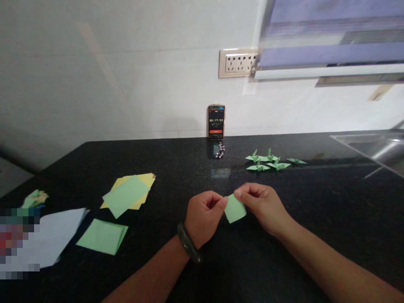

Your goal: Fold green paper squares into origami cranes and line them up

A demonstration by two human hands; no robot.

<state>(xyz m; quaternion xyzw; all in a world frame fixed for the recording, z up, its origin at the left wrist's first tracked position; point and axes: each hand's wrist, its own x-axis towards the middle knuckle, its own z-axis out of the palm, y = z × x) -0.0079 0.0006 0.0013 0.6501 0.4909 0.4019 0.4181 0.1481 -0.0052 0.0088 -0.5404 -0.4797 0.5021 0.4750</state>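
Note:
A small square of light green paper (235, 209), apparently folded, is held just above the dark counter. My left hand (205, 214), with a dark bangle (189, 244) at the wrist, pinches its left corner between thumb and forefinger. At the top edge, my right hand (263, 206) grips the same paper between thumb and fingers. Beyond my right hand, several folded green paper cranes (259, 167) stand in a loose cluster. The fingers cover parts of the paper's edges.
At left lie green sheets (126, 195) over yellow ones (143, 198), a folded green sheet (102, 236) and white paper (63, 235). A phone (216, 122) showing a timer leans on the wall behind a beaded bracelet (221, 150). A sink (375, 145) is at far right.

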